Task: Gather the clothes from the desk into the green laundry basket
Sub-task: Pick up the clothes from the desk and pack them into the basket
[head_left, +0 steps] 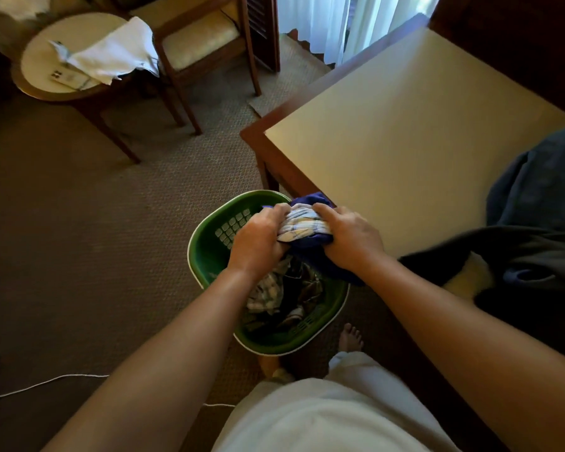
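While the left hand (258, 243) and the right hand (349, 239) clench opposite ends of a bundle of clothes (302, 226), the cloth bunches and sags between them. It looks soft, light and limp; nothing in it will hold a shape, and loose ends are likely to trail. A grip deep in the wad, as both hands have, seems safer than a pinch at an edge.

Each hand is curled tight, fingers wrapped over the top of the bundle, knuckles up. The left holds mostly the pale plaid piece (294, 231); the right holds mostly the dark blue piece (310, 202), which also hangs below its palm.

The bundle is in the air just above the green laundry basket (206, 259), over its far side and close to the table corner. The basket stands on the carpet floor (111, 223) and holds a heap of patterned clothes (287, 291).

To the right, the table (405, 141) carries a dark grey garment (535, 207) draped over its near edge, probably the next piece to gather.
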Demonstrator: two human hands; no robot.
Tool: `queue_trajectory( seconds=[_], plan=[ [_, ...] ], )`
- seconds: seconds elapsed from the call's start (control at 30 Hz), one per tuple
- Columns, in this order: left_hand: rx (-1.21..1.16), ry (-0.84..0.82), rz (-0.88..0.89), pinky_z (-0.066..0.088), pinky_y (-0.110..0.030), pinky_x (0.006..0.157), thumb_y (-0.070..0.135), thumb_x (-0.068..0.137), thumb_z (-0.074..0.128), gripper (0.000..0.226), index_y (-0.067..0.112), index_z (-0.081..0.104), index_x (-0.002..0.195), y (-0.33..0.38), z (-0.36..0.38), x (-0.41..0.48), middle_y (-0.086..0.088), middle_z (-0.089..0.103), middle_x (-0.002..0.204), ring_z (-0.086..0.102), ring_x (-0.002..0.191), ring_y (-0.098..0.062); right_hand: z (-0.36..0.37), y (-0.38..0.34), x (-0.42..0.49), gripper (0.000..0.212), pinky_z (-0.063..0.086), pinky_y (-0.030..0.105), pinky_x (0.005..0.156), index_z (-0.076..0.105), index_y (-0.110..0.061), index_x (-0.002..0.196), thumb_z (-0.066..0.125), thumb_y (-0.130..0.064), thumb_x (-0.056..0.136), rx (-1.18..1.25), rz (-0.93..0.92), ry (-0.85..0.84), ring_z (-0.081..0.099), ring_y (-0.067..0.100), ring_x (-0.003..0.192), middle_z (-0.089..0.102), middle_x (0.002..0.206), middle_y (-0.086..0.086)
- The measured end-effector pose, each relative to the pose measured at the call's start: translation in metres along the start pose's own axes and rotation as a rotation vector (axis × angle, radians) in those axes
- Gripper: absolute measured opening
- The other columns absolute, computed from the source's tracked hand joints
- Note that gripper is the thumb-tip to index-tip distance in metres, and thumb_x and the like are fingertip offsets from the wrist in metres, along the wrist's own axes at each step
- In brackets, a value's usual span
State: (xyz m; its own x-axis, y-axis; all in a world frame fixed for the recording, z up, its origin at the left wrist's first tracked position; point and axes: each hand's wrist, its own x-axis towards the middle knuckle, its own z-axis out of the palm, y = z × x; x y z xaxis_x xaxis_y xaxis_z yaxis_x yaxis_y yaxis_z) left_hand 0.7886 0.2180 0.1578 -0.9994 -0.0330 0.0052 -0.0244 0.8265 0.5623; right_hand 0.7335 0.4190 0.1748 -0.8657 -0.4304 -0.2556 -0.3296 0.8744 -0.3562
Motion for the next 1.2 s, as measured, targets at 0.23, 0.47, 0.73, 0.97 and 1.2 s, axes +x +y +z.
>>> queue_trajectory(
  seconds=[0.23, 0.47, 0.73, 0.97, 1.2],
  plan=[
    [0.001, -0.077, -0.043, 0.055, -0.046, 0.091, 0.015, 0.083, 0.07, 0.059, 0.025, 0.054, 0.139, -0.042, -0.02, -0.027, -0.003, 0.061, 0.132, 0.063, 0.116, -0.028, 0.029, -0.041, -0.002, 0.088, 0.05, 0.056, 0.099, 0.01, -0.046, 0.158, 0.064, -0.047, 0.089, -0.025, 0.018, -0.16, 0.037, 0.032, 0.142, 0.029, 0.161, 0.001],
    [0.023, -0.214, -0.038, 0.053, -0.041, 0.1, 0.017, 0.09, 0.068, 0.058, 0.022, 0.053, 0.145, -0.065, -0.018, -0.051, 0.004, 0.054, 0.147, 0.057, 0.128, -0.019, 0.055, -0.041, -0.014, 0.078, 0.052, 0.046, 0.102, 0.013, -0.037, 0.162, 0.056, -0.052, 0.099, -0.013, 0.021, -0.312, 0.033, 0.029, 0.149, 0.017, 0.17, -0.002],
    [-0.015, -0.224, -0.11, 0.052, -0.039, 0.104, 0.02, 0.095, 0.061, 0.05, 0.021, 0.053, 0.145, -0.077, -0.01, -0.067, 0.004, 0.054, 0.146, 0.057, 0.128, -0.017, 0.077, -0.051, -0.023, 0.068, 0.051, 0.04, 0.104, 0.026, -0.024, 0.16, 0.054, -0.043, 0.1, -0.006, -0.002, -0.297, 0.039, 0.024, 0.145, 0.03, 0.165, -0.003],
    [-0.069, -0.153, -0.102, 0.05, -0.034, 0.106, 0.021, 0.097, 0.06, 0.049, 0.019, 0.053, 0.146, -0.072, -0.011, -0.07, 0.003, 0.055, 0.146, 0.056, 0.13, -0.016, 0.079, -0.064, -0.034, 0.07, 0.035, 0.041, 0.12, 0.023, -0.024, 0.161, 0.054, -0.04, 0.1, 0.01, -0.012, -0.224, 0.028, 0.022, 0.152, 0.029, 0.166, -0.002],
    [-0.154, -0.079, 0.127, 0.047, -0.029, 0.11, 0.023, 0.104, 0.056, 0.047, 0.016, 0.05, 0.15, -0.006, -0.019, -0.037, 0.0, 0.054, 0.151, 0.052, 0.136, -0.013, 0.031, -0.073, -0.07, 0.067, 0.02, 0.043, 0.127, 0.021, -0.019, 0.163, 0.05, -0.034, 0.104, 0.127, 0.04, 0.186, 0.017, 0.016, 0.156, 0.027, 0.167, -0.001]
  ],
)
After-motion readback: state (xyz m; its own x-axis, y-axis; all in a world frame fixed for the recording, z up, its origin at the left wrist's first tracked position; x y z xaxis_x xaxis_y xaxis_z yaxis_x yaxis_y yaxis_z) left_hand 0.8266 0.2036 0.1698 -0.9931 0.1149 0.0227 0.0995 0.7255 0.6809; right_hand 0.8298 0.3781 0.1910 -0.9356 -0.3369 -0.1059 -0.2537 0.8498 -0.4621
